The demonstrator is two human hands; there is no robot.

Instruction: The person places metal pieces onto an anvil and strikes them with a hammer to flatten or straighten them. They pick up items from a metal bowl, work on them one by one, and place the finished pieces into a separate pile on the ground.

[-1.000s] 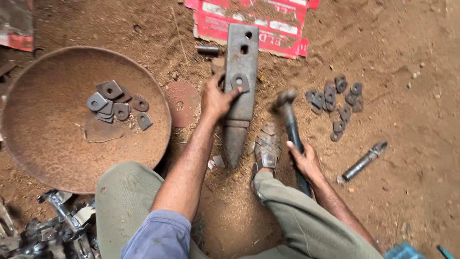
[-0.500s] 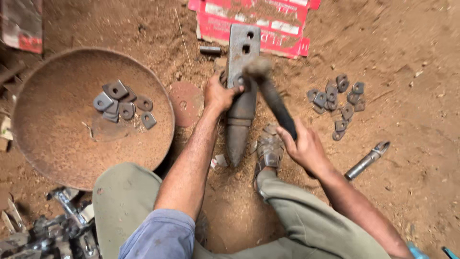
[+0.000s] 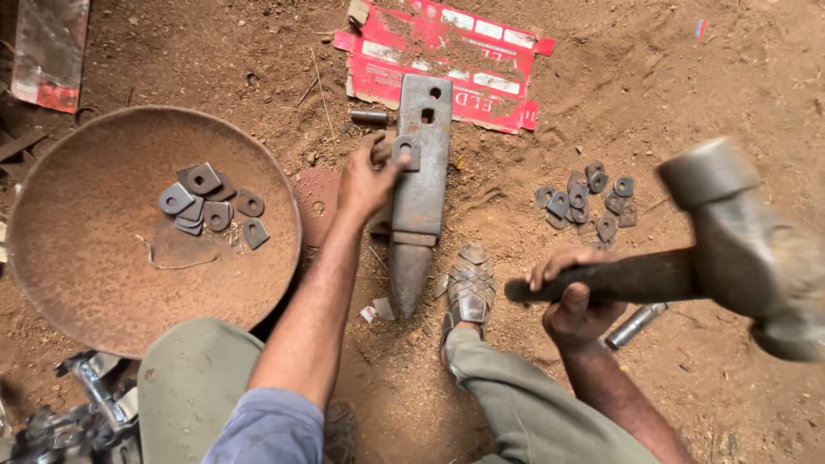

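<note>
hammer (image 3: 730, 249) now raised off the anvil (image 3: 421, 185).

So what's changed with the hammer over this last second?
The right hand swung the hammer onto the anvil, then raised it again, up toward the camera. The left hand kept holding the small plate there. The pan stayed put.

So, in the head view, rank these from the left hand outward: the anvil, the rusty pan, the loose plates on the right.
From the left hand:
1. Anvil, touching, just right of it.
2. Rusty pan, on the left.
3. Loose plates, far right on the dirt.
</note>
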